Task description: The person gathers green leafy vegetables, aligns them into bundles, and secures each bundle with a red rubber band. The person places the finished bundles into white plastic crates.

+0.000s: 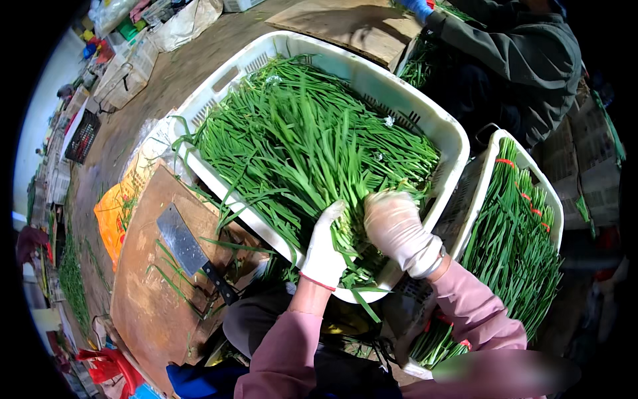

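Observation:
Loose garlic chives (269, 129) fill a large white plastic crate (461, 142) in front of me. My left hand (326, 249), in a white glove with a red cuff edge, grips the stem end of a bunch of chives (319, 164) at the crate's near side. The leaves of this bunch fan out away from me. My right hand (394, 224), in a pale glove and blurred, is at the right side of the same stems; its fingers are hard to make out. A cleaver (184, 242) with a black handle lies on a wooden board (144, 309) to the left.
Chive bundles tied with red bands (518, 214) lie in a white crate (558, 209) at the right. Another person (518, 60) in a dark jacket and blue glove is at the upper right, beside a wooden board (349, 25). Red plastic bags (112, 369) lie at the lower left.

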{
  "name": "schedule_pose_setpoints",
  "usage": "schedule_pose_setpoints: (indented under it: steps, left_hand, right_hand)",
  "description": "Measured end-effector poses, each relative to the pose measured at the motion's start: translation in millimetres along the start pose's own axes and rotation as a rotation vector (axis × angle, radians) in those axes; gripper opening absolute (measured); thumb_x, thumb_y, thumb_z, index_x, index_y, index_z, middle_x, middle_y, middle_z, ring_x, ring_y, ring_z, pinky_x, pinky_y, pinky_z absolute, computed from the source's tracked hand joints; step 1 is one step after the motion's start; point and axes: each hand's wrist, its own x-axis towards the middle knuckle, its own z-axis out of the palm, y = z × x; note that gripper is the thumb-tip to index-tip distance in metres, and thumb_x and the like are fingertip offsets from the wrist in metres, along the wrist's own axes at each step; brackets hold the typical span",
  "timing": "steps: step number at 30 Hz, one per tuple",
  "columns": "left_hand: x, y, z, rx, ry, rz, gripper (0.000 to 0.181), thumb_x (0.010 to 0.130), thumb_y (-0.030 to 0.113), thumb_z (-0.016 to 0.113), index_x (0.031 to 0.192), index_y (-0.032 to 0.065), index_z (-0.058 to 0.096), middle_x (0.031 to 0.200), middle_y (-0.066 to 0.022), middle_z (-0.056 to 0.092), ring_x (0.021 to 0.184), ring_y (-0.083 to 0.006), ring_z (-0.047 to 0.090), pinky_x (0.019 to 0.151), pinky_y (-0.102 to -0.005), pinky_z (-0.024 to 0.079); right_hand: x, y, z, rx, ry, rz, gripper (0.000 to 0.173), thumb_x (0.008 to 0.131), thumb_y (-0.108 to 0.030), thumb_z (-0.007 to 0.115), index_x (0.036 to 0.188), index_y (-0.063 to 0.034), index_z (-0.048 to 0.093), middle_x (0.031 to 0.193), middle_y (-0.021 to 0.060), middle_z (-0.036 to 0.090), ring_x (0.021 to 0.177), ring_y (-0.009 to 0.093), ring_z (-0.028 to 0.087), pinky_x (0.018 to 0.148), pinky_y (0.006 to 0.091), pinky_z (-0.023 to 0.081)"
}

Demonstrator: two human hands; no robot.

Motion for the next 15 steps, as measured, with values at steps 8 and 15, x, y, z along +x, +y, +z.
schedule_pose_setpoints:
  steps: [8, 15]
  left_hand:
    - [3.0, -8.9, 3.0, -0.051, -0.074, 0.103, 0.04, 0.087, 0.023, 0.056, 0.117, -0.0027, 0.058, 0.111, -0.0145, 0.065, 0.101, -0.0249, 0.063, 0.094, -0.0387, 0.048]
    - [7.4, -13.5, -12.2, -0.107, -0.086, 0.003, 0.024, 0.088, 0.023, 0.057, 0.104, 0.0042, 0.061, 0.09, -0.0092, 0.067, 0.078, -0.0207, 0.066, 0.067, -0.0372, 0.055]
  right_hand:
    - [-47.1, -4.1, -15.8, 0.022, -0.19, -0.086, 0.039, 0.085, -0.011, 0.05, 0.118, 0.0096, 0.051, 0.062, 0.0123, 0.059, 0.056, 0.028, 0.06, 0.054, 0.0407, 0.046]
    - [22.6, 31.2, 23.1, 1.397, -0.145, 0.425, 0.026, 0.091, -0.018, 0.062, 0.116, -0.0079, 0.06, 0.093, 0.0031, 0.063, 0.08, 0.014, 0.057, 0.077, 0.0283, 0.046]
